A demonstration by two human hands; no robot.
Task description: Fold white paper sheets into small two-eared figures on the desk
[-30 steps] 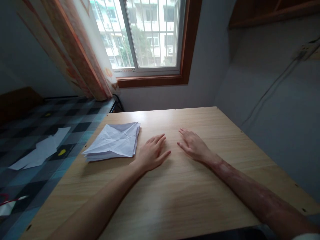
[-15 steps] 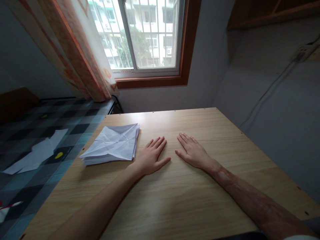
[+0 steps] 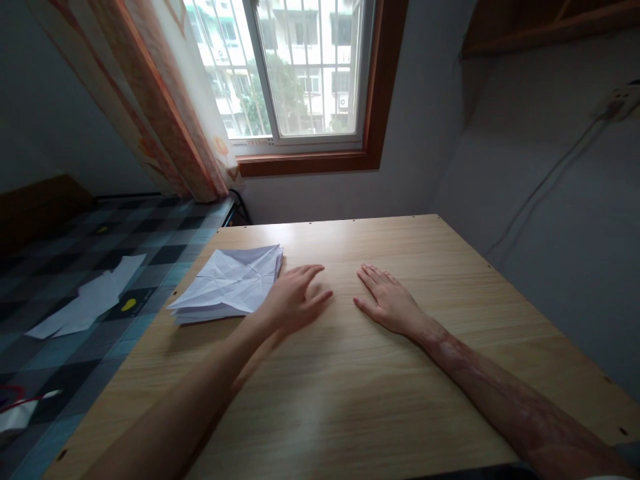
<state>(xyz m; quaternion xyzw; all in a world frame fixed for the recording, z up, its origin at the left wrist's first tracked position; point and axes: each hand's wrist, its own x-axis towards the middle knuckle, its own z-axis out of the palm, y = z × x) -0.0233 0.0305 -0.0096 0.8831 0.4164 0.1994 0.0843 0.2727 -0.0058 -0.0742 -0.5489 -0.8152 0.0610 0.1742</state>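
Note:
A stack of creased white paper squares [image 3: 230, 277] lies at the left of the wooden table [image 3: 320, 400]. Just right of the stack, my left hand [image 3: 297, 297] is lifted a little above the tabletop, its thumb and fingers apart and nothing between them. Its wrist covers the stack's near right corner from my view. My right hand [image 3: 387, 300] rests palm down on the wood with fingers stretched out, also holding nothing.
Left of the table, a checked bed cover [image 3: 165, 230] carries loose paper pieces [image 3: 90, 303] and a white object with a red cord [image 3: 17, 413]. A window [image 3: 310, 73] with an orange curtain [image 3: 165, 120] is behind. A cable [image 3: 545, 180] hangs along the right wall.
My left hand has risen off the table and turned onto its side, shifting slightly left toward the paper stack. My right hand stays flat in place. The view has shifted slightly.

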